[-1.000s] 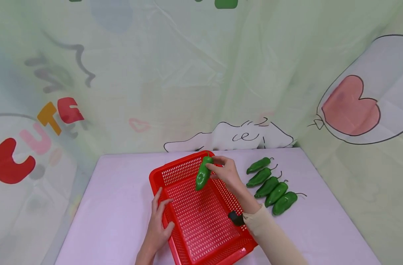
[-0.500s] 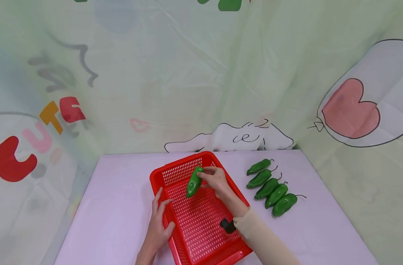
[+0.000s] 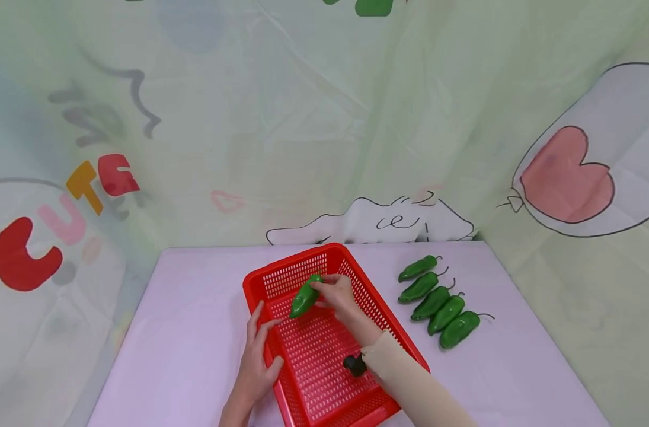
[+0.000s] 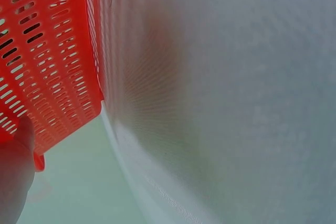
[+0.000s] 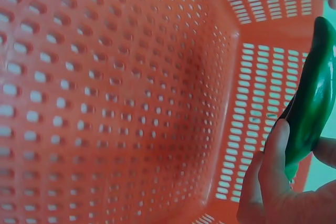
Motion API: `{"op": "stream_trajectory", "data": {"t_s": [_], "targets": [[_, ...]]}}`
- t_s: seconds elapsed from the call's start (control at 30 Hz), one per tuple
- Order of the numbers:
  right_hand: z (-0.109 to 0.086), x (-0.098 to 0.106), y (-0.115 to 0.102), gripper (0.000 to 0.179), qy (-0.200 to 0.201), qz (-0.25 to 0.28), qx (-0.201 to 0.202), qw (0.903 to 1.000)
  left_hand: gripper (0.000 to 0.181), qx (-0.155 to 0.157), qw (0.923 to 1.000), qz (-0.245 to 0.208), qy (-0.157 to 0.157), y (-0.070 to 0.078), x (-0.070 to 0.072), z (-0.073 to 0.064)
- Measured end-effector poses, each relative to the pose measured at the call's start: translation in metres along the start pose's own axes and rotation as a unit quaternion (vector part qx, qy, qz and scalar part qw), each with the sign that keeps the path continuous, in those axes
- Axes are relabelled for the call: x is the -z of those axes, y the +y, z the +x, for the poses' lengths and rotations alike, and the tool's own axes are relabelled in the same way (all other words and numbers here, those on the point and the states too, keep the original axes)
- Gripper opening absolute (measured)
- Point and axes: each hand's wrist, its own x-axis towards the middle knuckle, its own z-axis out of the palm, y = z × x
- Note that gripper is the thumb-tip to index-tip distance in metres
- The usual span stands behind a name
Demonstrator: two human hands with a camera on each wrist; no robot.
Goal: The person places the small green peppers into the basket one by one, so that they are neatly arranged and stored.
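Note:
In the head view, my right hand [image 3: 337, 295] pinches a green pepper [image 3: 305, 298] by its stem end over the inside of a red plastic basket [image 3: 380, 302]. The right wrist view shows the pepper [image 5: 312, 98] between thumb and fingers, tip pointing away from the hand, in front of the basket's slotted wall [image 5: 247, 114]. My left hand [image 3: 255, 365] holds the basket's left rim with spread fingers. The left wrist view catches one finger [image 4: 21, 166] against the outside of the slotted wall [image 4: 58, 61].
Several green peppers [image 3: 432, 302] lie in a slanting row on the pale table [image 3: 185, 338], right of the basket. A black device [image 3: 354, 365] sits at the right wrist. Printed cloth [image 3: 324, 136] hangs behind the table and along both sides.
My right hand has carried the pepper left and down, further into the basket, and the pepper has tilted more. The left hand keeps its place on the rim.

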Motion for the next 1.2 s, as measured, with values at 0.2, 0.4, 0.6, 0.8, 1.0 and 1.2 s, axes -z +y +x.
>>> {"op": "stream_trajectory", "data": {"t_s": [0.2,0.4,0.6,0.8,1.0,1.2], "targets": [[0.001,-0.008,0.008,0.047,0.029,0.013,-0.016,0.9993,0.067,0.0,1.0,0.007,0.0,0.002,0.001,0.0],[0.003,-0.016,0.016,0.048,0.062,0.038,-0.021,0.9971,0.068,0.005,1.0,0.007,-0.001,0.002,0.002,0.001],[0.006,-0.024,0.027,0.052,0.086,0.031,-0.028,0.9954,0.065,0.0,0.9999,0.011,-0.001,0.001,0.001,0.0],[0.012,-0.028,0.033,0.055,0.117,0.022,-0.038,0.9922,0.068,-0.008,0.9999,0.013,0.003,0.002,0.0,0.0],[0.019,-0.034,0.038,0.052,0.151,0.013,-0.024,0.9882,0.069,-0.01,0.9999,0.012,0.006,0.002,-0.001,0.0],[0.021,-0.047,0.041,0.051,0.171,0.0,-0.01,0.9852,0.069,0.001,0.9999,0.015,-0.005,0.0,0.005,0.0]]}}
